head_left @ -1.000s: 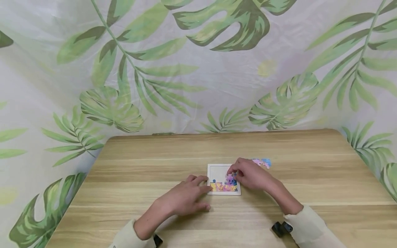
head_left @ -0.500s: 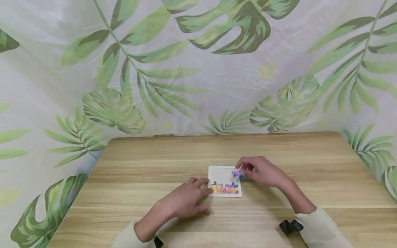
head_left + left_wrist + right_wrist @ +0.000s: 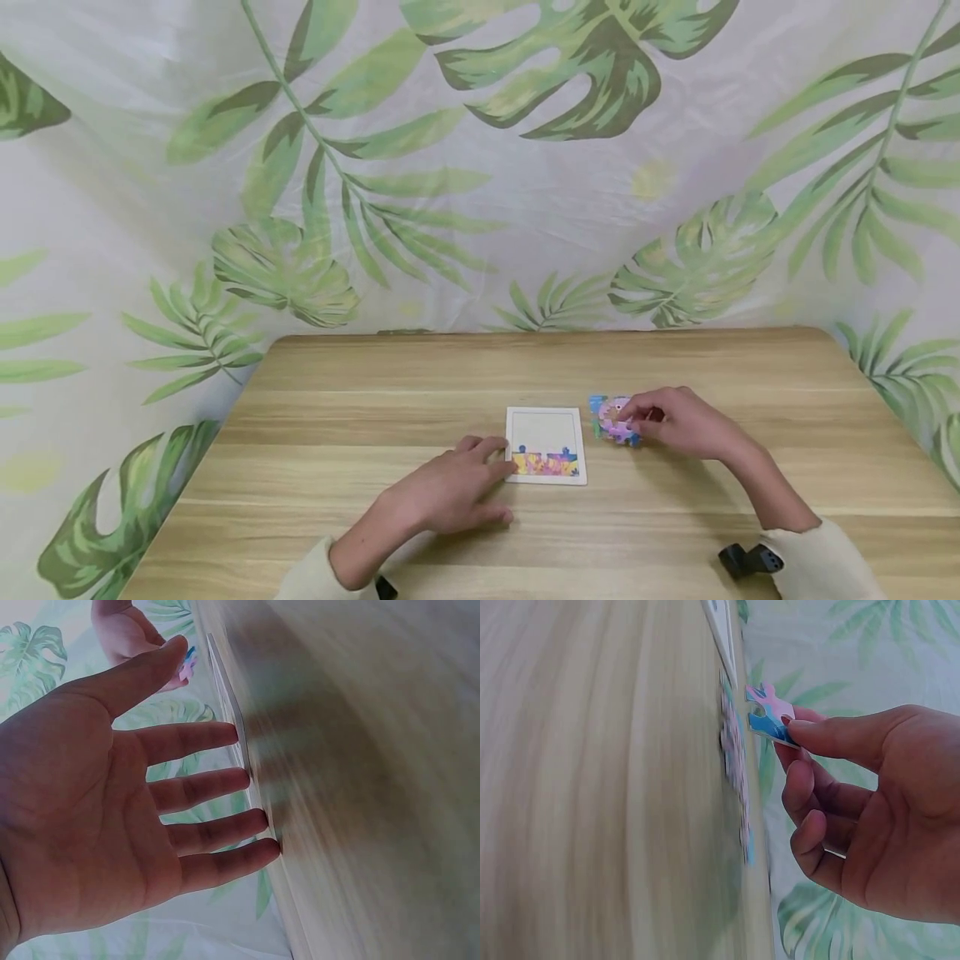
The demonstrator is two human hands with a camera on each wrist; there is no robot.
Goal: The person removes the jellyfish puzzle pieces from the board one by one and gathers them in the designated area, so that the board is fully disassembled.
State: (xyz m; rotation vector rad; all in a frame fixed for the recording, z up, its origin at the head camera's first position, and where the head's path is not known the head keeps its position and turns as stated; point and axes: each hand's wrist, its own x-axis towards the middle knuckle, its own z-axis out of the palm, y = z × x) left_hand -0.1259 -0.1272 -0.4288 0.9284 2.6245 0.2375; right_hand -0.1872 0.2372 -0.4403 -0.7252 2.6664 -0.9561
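Note:
A white puzzle board (image 3: 546, 427) lies flat on the table, its bottom row of yellow, pink and blue pieces (image 3: 532, 465) in place. My left hand (image 3: 447, 493) rests its fingertips along the board's left edge, fingers straight; the left wrist view shows them against the thin board edge (image 3: 227, 686). To the right of the board my right hand (image 3: 686, 425) pinches a pink and blue puzzle piece (image 3: 781, 708) between thumb and index finger, held just above the table. Under and beside it is a cluster of loose puzzle pieces (image 3: 599, 407), partly covered by the fingers.
The wood-grain table (image 3: 390, 392) reaches back to a pale cloth with a green leaf print (image 3: 555, 200). A black wrist device (image 3: 750, 560) sits at the right sleeve (image 3: 825, 554).
My right hand has lifted the puzzle piece off the board and carried it right, over the loose pieces. My left hand stays at the board's left edge. The head view has shifted slightly.

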